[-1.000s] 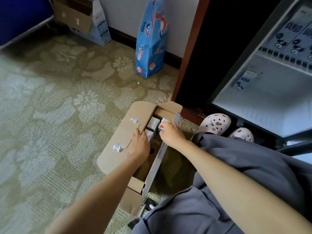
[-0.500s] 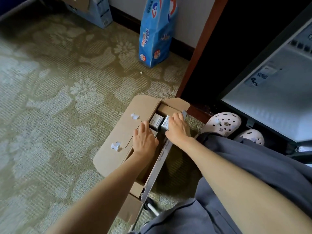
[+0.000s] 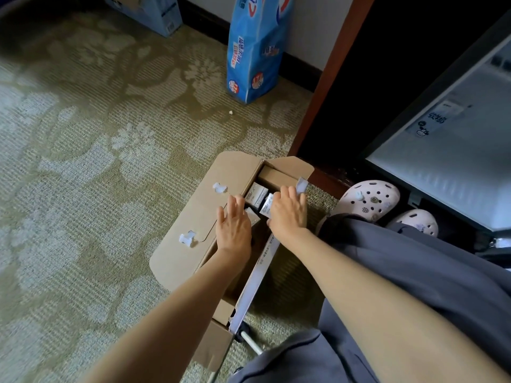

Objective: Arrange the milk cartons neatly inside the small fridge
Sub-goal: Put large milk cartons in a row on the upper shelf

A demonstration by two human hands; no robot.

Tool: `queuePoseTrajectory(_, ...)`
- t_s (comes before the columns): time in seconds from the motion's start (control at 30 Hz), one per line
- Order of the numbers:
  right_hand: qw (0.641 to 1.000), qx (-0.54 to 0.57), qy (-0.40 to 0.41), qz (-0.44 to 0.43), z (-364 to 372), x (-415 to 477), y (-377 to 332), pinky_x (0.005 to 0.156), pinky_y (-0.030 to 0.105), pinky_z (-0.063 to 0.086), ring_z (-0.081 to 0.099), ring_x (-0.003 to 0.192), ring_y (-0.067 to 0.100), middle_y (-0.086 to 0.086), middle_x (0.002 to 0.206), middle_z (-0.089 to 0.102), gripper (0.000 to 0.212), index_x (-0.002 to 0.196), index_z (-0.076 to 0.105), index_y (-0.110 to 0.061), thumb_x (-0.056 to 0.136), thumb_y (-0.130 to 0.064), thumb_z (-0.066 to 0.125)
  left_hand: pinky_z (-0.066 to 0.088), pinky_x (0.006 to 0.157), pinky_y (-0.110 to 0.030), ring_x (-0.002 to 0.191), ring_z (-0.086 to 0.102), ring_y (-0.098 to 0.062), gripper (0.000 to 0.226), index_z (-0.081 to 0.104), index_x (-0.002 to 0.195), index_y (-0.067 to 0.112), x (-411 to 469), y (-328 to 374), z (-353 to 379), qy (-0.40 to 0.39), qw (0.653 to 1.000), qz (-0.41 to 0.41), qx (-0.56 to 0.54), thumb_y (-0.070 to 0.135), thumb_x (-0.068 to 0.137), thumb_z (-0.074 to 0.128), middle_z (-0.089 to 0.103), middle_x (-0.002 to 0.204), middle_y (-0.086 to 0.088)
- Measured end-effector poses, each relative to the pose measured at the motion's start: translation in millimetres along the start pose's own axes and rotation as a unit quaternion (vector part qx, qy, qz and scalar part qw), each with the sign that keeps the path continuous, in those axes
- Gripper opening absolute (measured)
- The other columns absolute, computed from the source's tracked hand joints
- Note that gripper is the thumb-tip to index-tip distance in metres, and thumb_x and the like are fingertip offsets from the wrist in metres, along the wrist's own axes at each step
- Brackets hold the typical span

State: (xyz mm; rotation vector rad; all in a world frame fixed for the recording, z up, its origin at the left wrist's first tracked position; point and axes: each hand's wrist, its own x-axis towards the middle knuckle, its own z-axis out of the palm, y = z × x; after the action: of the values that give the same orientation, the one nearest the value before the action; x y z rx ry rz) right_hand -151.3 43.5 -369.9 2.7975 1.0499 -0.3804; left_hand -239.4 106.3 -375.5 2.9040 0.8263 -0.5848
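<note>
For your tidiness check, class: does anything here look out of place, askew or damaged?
Yes. One carton by the right hand sits tilted in the box; the box's near corner looks torn, and a white scrap lies on the carpet.

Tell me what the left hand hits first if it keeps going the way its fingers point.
Probably the milk carton standing in the cardboard box: the left hand points forward over the opening, toward it. Depth is unclear, so the fingers could pass above it.
</note>
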Motion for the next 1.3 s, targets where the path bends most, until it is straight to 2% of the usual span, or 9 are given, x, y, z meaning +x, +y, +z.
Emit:
queuePoseTrajectory(0.2, 1.000, -0.006, -0.015, -0.008, -5, -4, 2, 0.105, 0.036, 0.026, 0.036, 0.124, 0.025, 0.009, 0.131, 0.048, 0.057, 0.125, 0.046, -0.006, 0.083, -0.042, 0.061, 0.014, 0.116, -0.040, 0.142, 0.011, -0.026, 0.030, 0.060, 0.116, 0.009, 2, 3, -10, -0.004, 1.000, 0.000, -0.016, 0.020, 0.087, 0.059, 0.014, 0.150, -0.008)
queuePoseTrajectory(0.33, 0.999, 0.041, 0.001, 0.008, -29, -10, -1, 0.111, 0.038, 0.021, 0.039, 0.125, 0.027, 0.013, 0.130, 0.051, 0.062, 0.123, 0.047, -0.002, 0.083, -0.047, 0.059, 0.023, 0.111, -0.037, 0.139, 0.017, -0.025, 0.039, 0.060, 0.118, 0.010, -4, -8, -25, -0.020, 0.999, -0.015, -0.042, 0.032, 0.086, 0.062, 0.021, 0.147, -0.009)
queuePoseTrajectory(0.57, 0.988, 0.147, 0.010, 0.036, -94, -36, 2, 0.099, 0.036, 0.037, 0.045, 0.120, 0.029, 0.013, 0.124, 0.055, 0.061, 0.118, 0.050, -0.002, 0.079, -0.047, 0.065, 0.042, 0.087, -0.036, 0.113, 0.049, -0.030, 0.043, 0.054, 0.112, 0.000, -25, -24, -84, -0.002, 0.981, -0.049, -0.186, 0.034, 0.086, 0.062, 0.054, 0.119, -0.016)
queuePoseTrajectory(0.63, 0.979, 0.190, 0.035, 0.063, -112, -47, 7, 0.095, 0.036, 0.040, 0.048, 0.118, 0.029, 0.014, 0.123, 0.056, 0.059, 0.117, 0.052, -0.003, 0.079, -0.045, 0.066, 0.043, 0.079, -0.038, 0.105, 0.054, -0.032, 0.038, 0.050, 0.112, 0.000, -34, -23, -106, 0.020, 0.973, -0.047, -0.225, 0.027, 0.087, 0.062, 0.056, 0.116, -0.017)
queuePoseTrajectory(0.73, 0.959, 0.243, 0.101, 0.108, -137, -62, 20, 0.088, 0.036, 0.046, 0.054, 0.113, 0.028, 0.013, 0.122, 0.058, 0.055, 0.115, 0.051, -0.005, 0.079, -0.044, 0.066, 0.043, 0.070, -0.036, 0.092, 0.057, -0.029, 0.034, 0.053, 0.106, 0.004, -42, -16, -137, 0.087, 0.972, -0.009, -0.217, 0.025, 0.083, 0.066, 0.060, 0.111, -0.014)
queuePoseTrajectory(0.87, 0.932, 0.273, 0.188, 0.148, -170, -78, 57, 0.071, 0.029, 0.040, 0.057, 0.107, 0.028, 0.011, 0.117, 0.060, 0.047, 0.110, 0.052, -0.004, 0.079, -0.039, 0.065, 0.043, 0.080, -0.042, 0.106, 0.055, -0.035, 0.041, 0.048, 0.109, 0.003, -45, 12, -179, 0.127, 0.968, 0.039, -0.215, 0.032, 0.085, 0.064, 0.057, 0.115, -0.015)
queuePoseTrajectory(1.0, 0.911, 0.273, 0.254, 0.174, -191, -90, 104, 0.072, 0.031, 0.039, 0.046, 0.112, 0.027, 0.012, 0.114, 0.058, 0.047, 0.107, 0.049, -0.003, 0.079, -0.036, 0.065, 0.042, 0.081, -0.042, 0.109, 0.049, -0.033, 0.039, 0.047, 0.110, 0.000, -44, 46, -208, 0.174, 0.952, 0.103, -0.228, 0.028, 0.087, 0.063, 0.056, 0.114, -0.016)
queuePoseTrajectory(1.13, 0.900, 0.260, 0.274, 0.215, -195, -96, 152, 0.070, 0.029, 0.035, 0.047, 0.111, 0.027, 0.012, 0.116, 0.058, 0.047, 0.108, 0.048, -0.002, 0.079, -0.036, 0.064, 0.042, 0.080, -0.043, 0.116, 0.039, -0.030, 0.039, 0.047, 0.119, 0.001, -34, 86, -225, 0.208, 0.936, 0.183, -0.218, 0.024, 0.089, 0.060, 0.057, 0.113, -0.016)
queuePoseTrajectory(1.3, 0.875, 0.303, 0.267, 0.265, -178, -92, 205, 0.070, 0.027, 0.035, 0.056, 0.106, 0.030, 0.013, 0.119, 0.056, 0.050, 0.116, 0.045, -0.001, 0.085, -0.036, 0.062, 0.044, 0.079, -0.040, 0.120, 0.040, -0.027, 0.038, 0.044, 0.123, 0.007, -9, 150, -233, 0.194, 0.940, 0.221, -0.175, 0.020, 0.090, 0.059, 0.055, 0.119, -0.011)
